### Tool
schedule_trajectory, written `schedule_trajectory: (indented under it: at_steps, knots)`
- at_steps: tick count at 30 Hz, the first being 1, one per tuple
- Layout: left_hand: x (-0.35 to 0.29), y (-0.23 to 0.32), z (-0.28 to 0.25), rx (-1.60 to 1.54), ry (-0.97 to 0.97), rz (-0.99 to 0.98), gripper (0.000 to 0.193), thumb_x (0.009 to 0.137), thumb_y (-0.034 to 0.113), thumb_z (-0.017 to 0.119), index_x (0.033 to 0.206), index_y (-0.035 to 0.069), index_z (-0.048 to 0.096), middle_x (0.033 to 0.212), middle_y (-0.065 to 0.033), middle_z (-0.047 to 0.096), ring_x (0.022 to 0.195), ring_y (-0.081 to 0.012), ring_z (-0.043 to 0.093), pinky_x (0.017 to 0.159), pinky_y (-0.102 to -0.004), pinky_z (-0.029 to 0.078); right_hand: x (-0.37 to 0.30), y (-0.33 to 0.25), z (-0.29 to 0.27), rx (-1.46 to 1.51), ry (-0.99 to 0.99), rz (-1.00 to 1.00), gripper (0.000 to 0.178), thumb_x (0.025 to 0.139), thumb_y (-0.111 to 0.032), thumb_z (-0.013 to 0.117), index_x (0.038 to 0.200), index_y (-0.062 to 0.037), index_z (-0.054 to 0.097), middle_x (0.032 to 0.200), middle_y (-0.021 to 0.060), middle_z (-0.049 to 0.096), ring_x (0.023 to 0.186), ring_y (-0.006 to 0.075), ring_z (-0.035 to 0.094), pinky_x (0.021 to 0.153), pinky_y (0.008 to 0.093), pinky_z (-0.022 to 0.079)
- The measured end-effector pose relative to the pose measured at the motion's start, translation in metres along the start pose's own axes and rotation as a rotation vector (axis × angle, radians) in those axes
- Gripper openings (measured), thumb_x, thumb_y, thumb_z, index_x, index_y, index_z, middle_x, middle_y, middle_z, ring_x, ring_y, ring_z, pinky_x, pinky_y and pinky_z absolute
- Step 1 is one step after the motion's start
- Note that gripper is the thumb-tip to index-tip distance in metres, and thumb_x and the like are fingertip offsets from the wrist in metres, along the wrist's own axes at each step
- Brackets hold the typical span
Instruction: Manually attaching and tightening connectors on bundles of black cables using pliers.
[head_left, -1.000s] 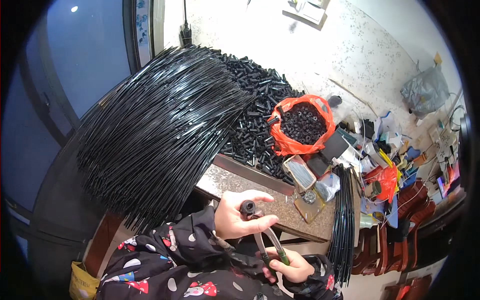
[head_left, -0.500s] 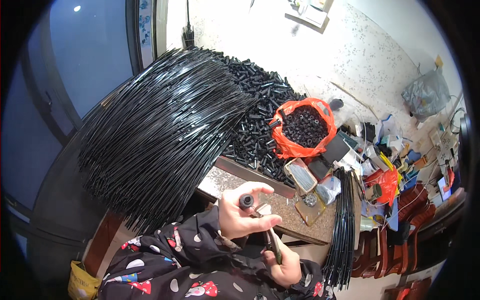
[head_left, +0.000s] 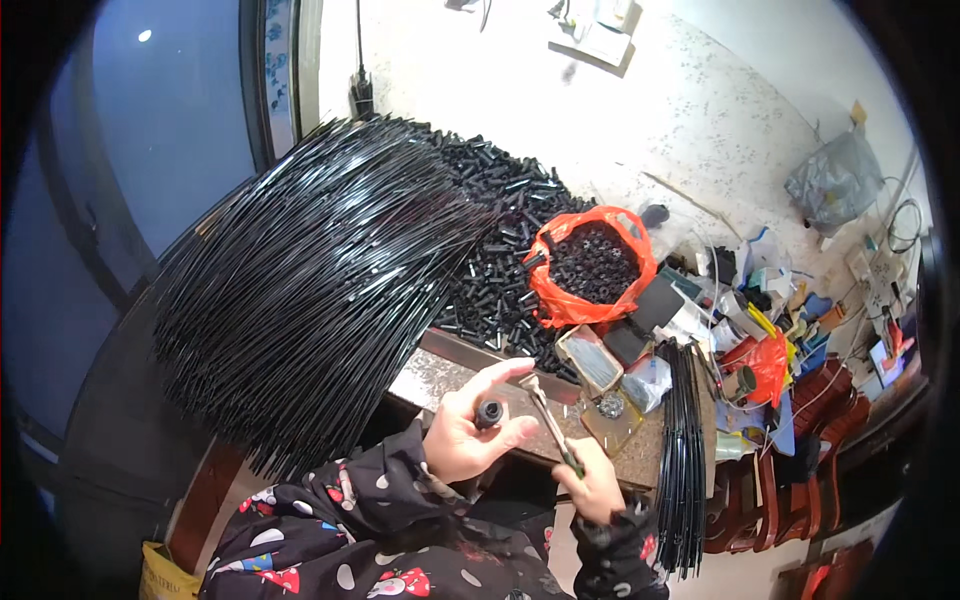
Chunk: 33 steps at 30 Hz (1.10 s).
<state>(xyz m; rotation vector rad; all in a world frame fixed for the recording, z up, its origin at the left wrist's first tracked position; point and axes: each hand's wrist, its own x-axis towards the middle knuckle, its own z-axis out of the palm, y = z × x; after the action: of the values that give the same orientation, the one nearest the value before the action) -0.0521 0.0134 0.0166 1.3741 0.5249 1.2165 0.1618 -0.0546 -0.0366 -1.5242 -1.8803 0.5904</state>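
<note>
Black plastic is what we are holding: our left hand [head_left: 470,435] is pinching a small black cylindrical cap [head_left: 489,413] between thumb and fingers, its grip closed around it, just above the near edge of the desk [head_left: 430,372]. Our right hand [head_left: 598,487] is wrapping its grip tight around the green handle of a pair of pliers [head_left: 548,425], whose metal tip is pointing up and left, close beside the cap. Far left, a big fanned bundle of thin black rods [head_left: 310,290] is lying across the desk. Behind it, loose black tubes [head_left: 495,260] are heaped, and right of them an orange bag [head_left: 590,265] is sitting full of black parts.
</note>
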Motion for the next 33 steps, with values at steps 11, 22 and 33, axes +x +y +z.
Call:
schedule_trajectory:
  at_steps: [11, 22, 33]
  knots:
    - [0.002, -0.004, 0.025, -0.116, -0.152, 0.046, 0.054, 0.083, 0.034, 0.058, 0.110, -0.011, 0.047, 0.055, 0.0050, 0.040, 0.047, -0.0022, 0.032, 0.043, -0.0193, 0.023, -0.006, 0.109, 0.013, -0.833, 0.168, 0.056, 0.047, 0.071, -0.045, 0.061, 0.092, -0.0046, 0.052, 0.085, 0.0091, 0.050, 0.083, 0.0241, 0.050, 0.064, 0.0339, 0.043]
    - [0.047, 0.017, 0.050, -0.434, -0.117, 0.276, 0.050, 0.083, 0.028, 0.058, 0.113, -0.008, 0.039, 0.048, 0.0045, 0.031, 0.038, -0.0047, 0.027, 0.036, -0.0222, 0.021, -0.024, 0.125, -0.027, -0.436, 0.176, 0.002, 0.059, 0.071, -0.037, 0.063, 0.116, -0.0023, 0.045, 0.109, 0.0140, 0.048, 0.102, 0.0311, 0.044, 0.085, 0.0398, 0.036]
    - [0.048, -0.021, 0.035, 0.132, -0.456, 0.098, 0.069, 0.075, 0.039, 0.062, 0.118, -0.010, 0.041, 0.110, -0.0172, 0.050, 0.101, -0.0246, 0.049, 0.083, -0.0305, 0.039, -0.049, 0.114, -0.131, -0.002, 0.757, 0.382, 0.037, 0.078, -0.005, 0.056, 0.114, 0.0024, 0.051, 0.084, 0.0094, 0.060, 0.052, 0.0091, 0.050, 0.046, 0.0201, 0.042]
